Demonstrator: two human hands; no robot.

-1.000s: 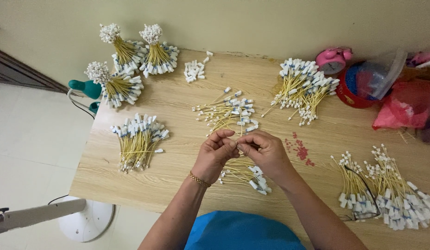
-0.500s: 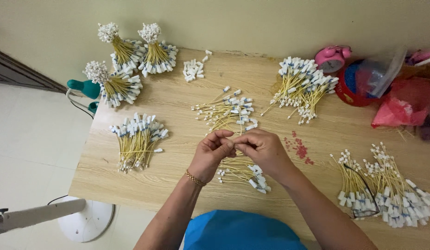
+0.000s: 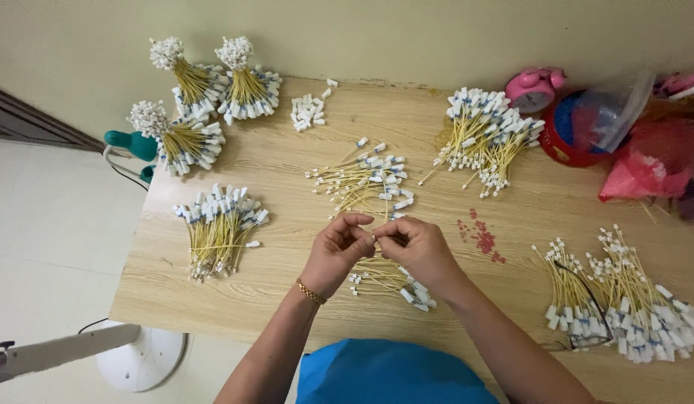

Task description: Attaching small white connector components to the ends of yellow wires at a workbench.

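Overhead view of a wooden bench (image 3: pixel 287 172) bearing sorted heaps of thin yellow wires tipped with small white connectors. The left hand (image 3: pixel 336 251) and right hand (image 3: pixel 418 248) meet at the bench's middle, fingertips drawn together and pinching a single yellow wire (image 3: pixel 374 238) between them; the piece is largely hidden by the fingers. A gold bracelet (image 3: pixel 310 292) circles the left wrist. Directly beneath the hands lies a small loose bundle of wires (image 3: pixel 388 277), and just beyond them a scattered pile (image 3: pixel 366 179). To the left rests a flat bundle (image 3: pixel 220 224); at the far left corner three tied sheaves (image 3: pixel 201 97) stand close together, with a little heap of loose white connectors (image 3: pixel 309 112) near them. A larger pile (image 3: pixel 485 135) lies toward the far right, beside a pink alarm clock (image 3: pixel 534 86), a red round container (image 3: pixel 579 127) and a red plastic bag (image 3: pixel 650 164). Two more bundles (image 3: pixel 624 299) occupy the near right edge. Red specks (image 3: pixel 483 236) mark the bench surface just right of the hands. A white stand base (image 3: pixel 141 359) sits on the floor
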